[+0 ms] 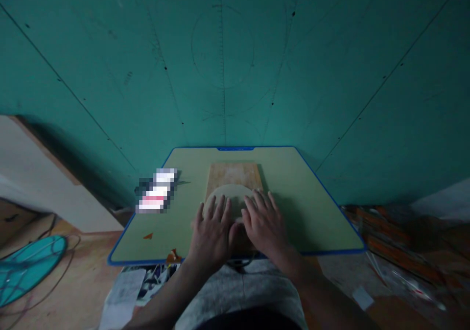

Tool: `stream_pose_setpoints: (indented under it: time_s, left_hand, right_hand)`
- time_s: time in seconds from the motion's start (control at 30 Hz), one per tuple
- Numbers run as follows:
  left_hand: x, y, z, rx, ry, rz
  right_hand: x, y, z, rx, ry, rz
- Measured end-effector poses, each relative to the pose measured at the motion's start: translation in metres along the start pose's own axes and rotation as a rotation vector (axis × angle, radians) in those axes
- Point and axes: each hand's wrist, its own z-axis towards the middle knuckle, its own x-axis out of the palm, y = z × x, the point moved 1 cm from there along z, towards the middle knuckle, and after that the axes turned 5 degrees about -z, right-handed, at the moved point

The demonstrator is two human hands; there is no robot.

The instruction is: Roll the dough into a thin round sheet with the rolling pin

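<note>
A pale, flat round disc (232,193) lies on a wooden board (235,171), and its material is hard to make out in the dim light. My left hand (213,227) rests on the disc's left side, palm down, with fingers stretched out and apart. On the right side, my right hand (264,217) lies over the disc's edge in the same way, fingers spread. The near part of the disc is hidden beneath both hands. Under the board is a pale green tabletop (312,212) with a blue rim.
A pixelated, blurred-out object (157,192) sits at the table's left edge. Small orange-brown scraps (148,236) lie near the front left. Behind the table rises a green wall (235,75) with pencil marks. A teal round item (33,266) and a cable are on the floor at left.
</note>
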Motion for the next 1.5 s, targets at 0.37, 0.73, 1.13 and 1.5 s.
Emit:
stream_pose_setpoints:
  time_s: [0.37, 0.73, 1.13, 1.5]
  left_hand:
    - [0.016, 0.029, 0.082, -0.115, 0.198, -0.013]
    - [0.009, 0.018, 0.051, -0.09, 0.081, -0.011]
    - [0.012, 0.04, 0.077, -0.22, 0.169, -0.016]
    - [0.021, 0.063, 0.124, -0.302, 0.23, -0.037]
  right_hand:
    - [0.022, -0.027, 0.098, 0.122, 0.23, -0.035]
    - [0.015, -0.002, 0.039, -0.016, 0.059, -0.035]
    - [0.031, -0.018, 0.107, 0.05, 0.252, 0.025]
    - [0.042, -0.025, 0.159, 0.153, 0.197, 0.028]
